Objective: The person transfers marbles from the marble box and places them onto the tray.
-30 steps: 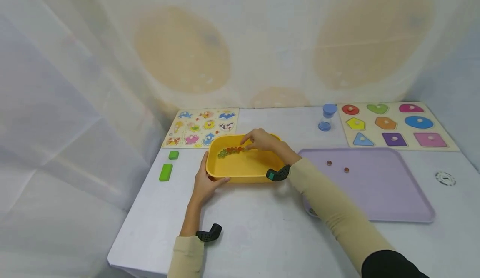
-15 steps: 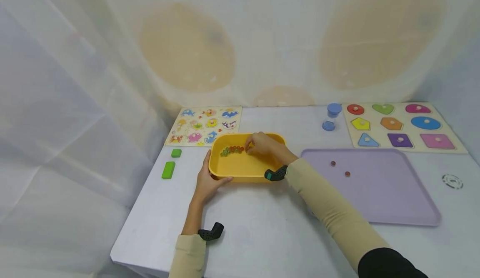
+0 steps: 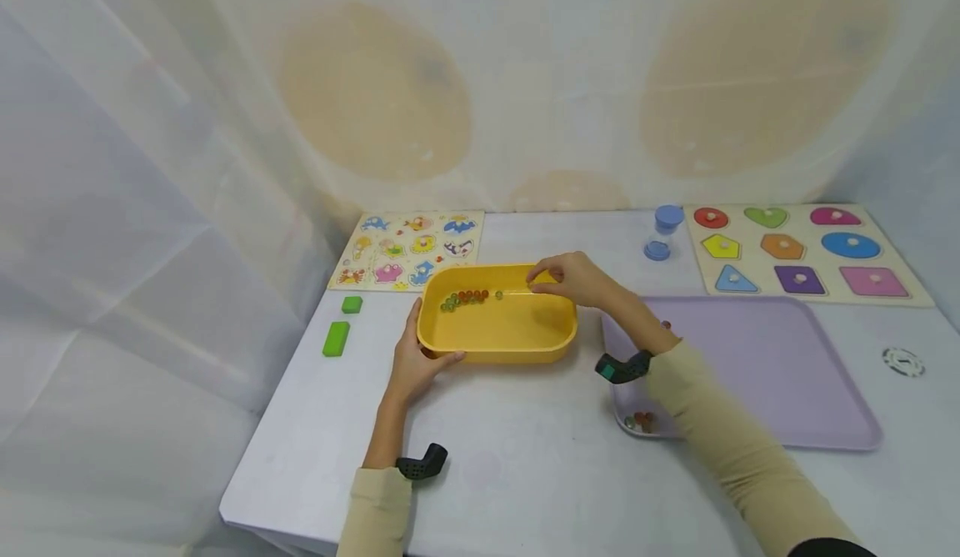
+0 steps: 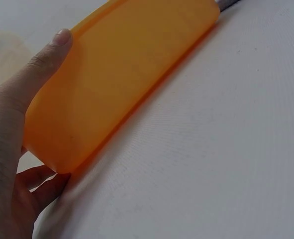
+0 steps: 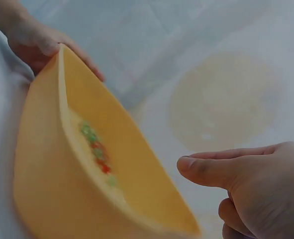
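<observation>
A yellow plastic tub (image 3: pixel 498 355) stands on the white table. Inside it, a row of small red and green glass marbles (image 3: pixel 472 297) lies near the far left, with one green marble (image 3: pixel 499 295) a little apart. My left hand (image 3: pixel 411 367) grips the tub's near left corner, thumb along the front wall (image 4: pixel 42 62) and fingers around the side. Over the tub's far right rim is my right hand (image 3: pixel 573 280), thumb and forefinger tips close together. In the right wrist view the other fingers of this hand (image 5: pixel 256 184) are curled. I cannot tell whether anything sits between the fingertips.
Right of the tub lies a purple tray (image 3: pixel 757 373) with several marbles (image 3: pixel 642 420) in its near left corner. Shape puzzle (image 3: pixel 810 253), animal puzzle (image 3: pixel 408 248) and blue-capped sand timer (image 3: pixel 663 232) stand behind. Green blocks (image 3: pixel 337 338) are at left, a round chip (image 3: pixel 903 362) at right.
My right hand has moved right and away from the marble row to the tub's far right rim, uncovering a single green marble. The left hand keeps its grip on the tub.
</observation>
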### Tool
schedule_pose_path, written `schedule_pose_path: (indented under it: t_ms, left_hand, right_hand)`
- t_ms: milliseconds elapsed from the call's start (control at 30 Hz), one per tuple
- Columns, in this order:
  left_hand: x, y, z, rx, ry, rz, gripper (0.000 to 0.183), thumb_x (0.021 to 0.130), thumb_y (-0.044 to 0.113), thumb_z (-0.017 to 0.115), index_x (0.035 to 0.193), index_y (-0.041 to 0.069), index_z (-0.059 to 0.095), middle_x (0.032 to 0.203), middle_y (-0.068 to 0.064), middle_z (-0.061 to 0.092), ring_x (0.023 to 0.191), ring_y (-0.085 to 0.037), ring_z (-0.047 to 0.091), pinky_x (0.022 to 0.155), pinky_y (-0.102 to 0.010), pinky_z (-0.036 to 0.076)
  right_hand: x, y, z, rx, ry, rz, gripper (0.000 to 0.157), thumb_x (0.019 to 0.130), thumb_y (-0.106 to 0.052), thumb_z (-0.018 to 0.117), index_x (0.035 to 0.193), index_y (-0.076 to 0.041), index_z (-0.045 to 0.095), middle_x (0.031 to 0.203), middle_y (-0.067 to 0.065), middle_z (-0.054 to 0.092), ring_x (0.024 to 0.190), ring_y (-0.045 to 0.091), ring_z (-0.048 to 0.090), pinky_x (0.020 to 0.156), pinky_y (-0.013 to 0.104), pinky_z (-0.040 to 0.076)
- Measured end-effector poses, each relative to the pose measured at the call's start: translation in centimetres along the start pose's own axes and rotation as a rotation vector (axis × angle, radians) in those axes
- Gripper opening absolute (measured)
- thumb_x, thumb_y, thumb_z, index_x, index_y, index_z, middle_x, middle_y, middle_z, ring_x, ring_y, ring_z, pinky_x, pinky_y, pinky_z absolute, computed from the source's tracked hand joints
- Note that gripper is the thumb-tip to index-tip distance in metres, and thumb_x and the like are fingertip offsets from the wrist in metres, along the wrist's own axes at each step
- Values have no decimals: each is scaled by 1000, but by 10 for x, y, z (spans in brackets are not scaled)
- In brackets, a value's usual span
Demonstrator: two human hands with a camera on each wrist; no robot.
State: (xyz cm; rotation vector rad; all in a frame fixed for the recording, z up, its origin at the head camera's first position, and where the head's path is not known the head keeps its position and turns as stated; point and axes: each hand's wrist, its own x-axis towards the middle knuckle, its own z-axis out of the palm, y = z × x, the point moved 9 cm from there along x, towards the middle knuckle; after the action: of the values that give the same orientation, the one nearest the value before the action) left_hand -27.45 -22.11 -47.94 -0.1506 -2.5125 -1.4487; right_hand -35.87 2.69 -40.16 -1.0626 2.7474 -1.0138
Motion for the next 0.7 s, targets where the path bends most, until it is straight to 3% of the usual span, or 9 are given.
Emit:
schedule_pose_path:
  t_ms: [67,133,300,500,700]
  left_hand:
    - [1,1,1,-4,-1,4,108,62,40,80,145,22,12,144,6,29,126,-17,37,103,-43,31]
    - [2,0,1,1,-5,1,108,62,40,79,145,21,12,144,7,28,127,-15,36,103,-41,31]
    - [4,0,1,14,-14,7,109,63,40,79,145,20,10,145,8,25,127,-15,35,103,-40,32]
    - [1,-1,-1,15,5,13,107,64,36,79,145,23,10,145,7,27,126,-16,37,101,-41,34]
    - [0,-2,0,18,3,4,107,64,37,79,145,23,10,144,7,28,125,-16,38,101,-41,35]
  right_hand:
    - [-23,13,-19,-18,53,36,20,80,-27,67,96,-17,68,55,-4,35,50,12,30,45,22,26]
    - [-49,33,-34,-22,82,123,22,80,-30,66,99,-20,67,55,-1,32,48,15,31,42,22,26]
    - [-111,83,-56,-31,113,311,26,81,-34,64,104,-21,65,58,1,33,45,16,36,38,22,30]
    - [-163,126,-63,-92,158,362,28,81,-33,65,102,-13,67,55,-1,35,49,12,33,41,22,26]
    - [-193,145,-61,-159,177,388,25,82,-30,64,100,-12,68,53,-3,35,48,11,32,41,22,24]
